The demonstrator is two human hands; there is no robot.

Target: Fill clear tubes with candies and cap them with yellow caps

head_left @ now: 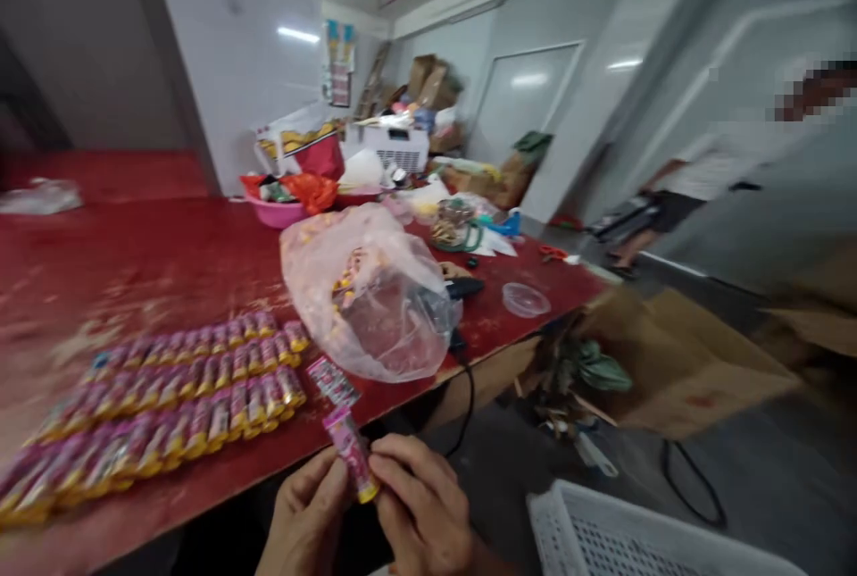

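A small pink tube with a yellow end is held between both hands in front of the red table's edge. The fingers of my left hand pinch its left side, while my right hand grips it from the right near the yellow end. Just beyond its top, a printed sheet lies on the table. Similar pink and yellow tubes lie in rows at the left. A translucent plastic bag stands open behind the sheet, with small yellow and pink pieces inside.
On the red table are a pink basin, a clear lid and red scissors. A black cable hangs off the edge. Right of it are an open cardboard box and a white crate. A person stands at the back right.
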